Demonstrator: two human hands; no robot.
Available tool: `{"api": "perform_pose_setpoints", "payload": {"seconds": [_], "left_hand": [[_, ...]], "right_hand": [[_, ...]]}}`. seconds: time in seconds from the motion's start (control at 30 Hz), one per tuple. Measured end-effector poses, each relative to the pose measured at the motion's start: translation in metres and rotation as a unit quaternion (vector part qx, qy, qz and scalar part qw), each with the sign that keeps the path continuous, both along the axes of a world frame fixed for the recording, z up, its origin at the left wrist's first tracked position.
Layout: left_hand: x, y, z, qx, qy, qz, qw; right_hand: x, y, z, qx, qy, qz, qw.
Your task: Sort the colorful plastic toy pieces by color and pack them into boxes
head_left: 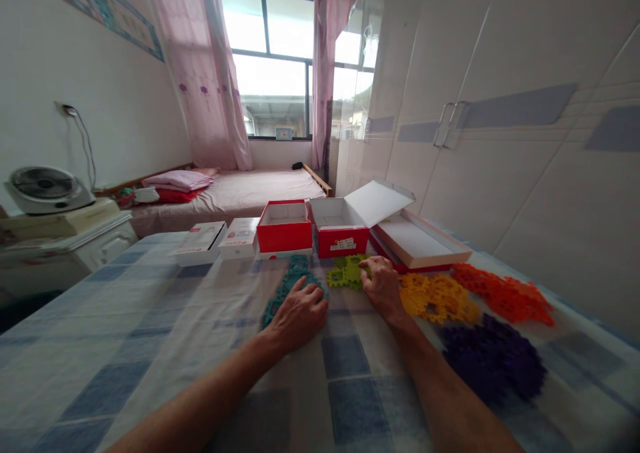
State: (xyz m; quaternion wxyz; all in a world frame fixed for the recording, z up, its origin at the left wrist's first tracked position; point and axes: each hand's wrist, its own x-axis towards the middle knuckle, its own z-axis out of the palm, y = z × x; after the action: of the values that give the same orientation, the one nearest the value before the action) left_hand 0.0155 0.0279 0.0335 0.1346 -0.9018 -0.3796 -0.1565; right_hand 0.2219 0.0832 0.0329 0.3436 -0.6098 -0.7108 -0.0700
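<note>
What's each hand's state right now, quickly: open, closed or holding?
Left hand: over the teal pieces; whether it grips cannot be told.
Right hand: curled at the green pieces; a grip cannot be told.

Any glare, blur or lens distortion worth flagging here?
Head view: the dark-framed glass window is washed out nearly white; head view: the glossy white wardrobe mirrors window light at its far end; head view: dark purple toothed pieces look dim and smeared, teal toothed pieces slightly soft; head view: wide-angle stretch toward the edges.
</note>
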Motion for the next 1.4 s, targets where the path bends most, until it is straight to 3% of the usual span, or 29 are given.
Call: {"api": "perform_pose_setpoints", "payload": {"seconds": [0.1,0.2,0.37,0.5,0.63,0.77,0.87,0.97,1.1,1.2,1.3,1.4], "left_hand": [[-0.006,0.016,0.012,-0.039,-0.058,0.027,0.997],[-0.01,0.044,0.02,-0.08,-0.097,0.105,0.987],[-0.016,0.096,0.011,-0.14,-0.095,0.168,0.971],[-0.018,0.106,0.008,-0.169,-0.092,0.172,0.966],[-0.021,0.087,0.019,-0.192,-0.079,0.151,0.966],[-0.032,0.049,0.024,-0.171,-0.117,0.131,0.969],[-0.046,0.014,0.014,-0.133,-0.163,0.152,0.966],[-0.06,-0.014,-0.003,-0.15,-0.138,0.129,0.971],[-0.064,-0.028,-0.021,-0.126,-0.077,0.084,0.985],[-0.055,-0.026,-0.022,-0.078,-0.082,0.101,0.988],[-0.033,-0.028,-0.01,-0.027,-0.116,0.09,0.989],[0.002,-0.038,0.006,-0.052,-0.199,0.05,0.977]], "right_hand": [[0.0,0.0,0.001,-0.001,0.008,-0.002,1.0],[0.001,0.0,0.001,-0.006,0.012,-0.002,1.0],[0.001,0.0,0.001,-0.012,0.019,0.003,1.0],[0.001,-0.001,0.002,-0.016,0.021,0.003,1.0],[0.0,-0.001,0.003,-0.023,0.017,0.002,1.0],[-0.001,-0.001,0.002,-0.013,0.015,0.008,1.0],[-0.002,-0.001,0.001,-0.007,0.021,0.007,1.0],[-0.006,-0.002,0.001,-0.011,0.028,0.008,1.0],[-0.014,-0.006,0.001,-0.016,0.027,0.018,0.999],[-0.02,-0.01,0.001,-0.022,0.026,0.026,0.999],[-0.025,-0.014,0.006,-0.023,0.044,0.044,0.998],[-0.031,-0.022,0.023,-0.014,0.108,0.065,0.992]]}}
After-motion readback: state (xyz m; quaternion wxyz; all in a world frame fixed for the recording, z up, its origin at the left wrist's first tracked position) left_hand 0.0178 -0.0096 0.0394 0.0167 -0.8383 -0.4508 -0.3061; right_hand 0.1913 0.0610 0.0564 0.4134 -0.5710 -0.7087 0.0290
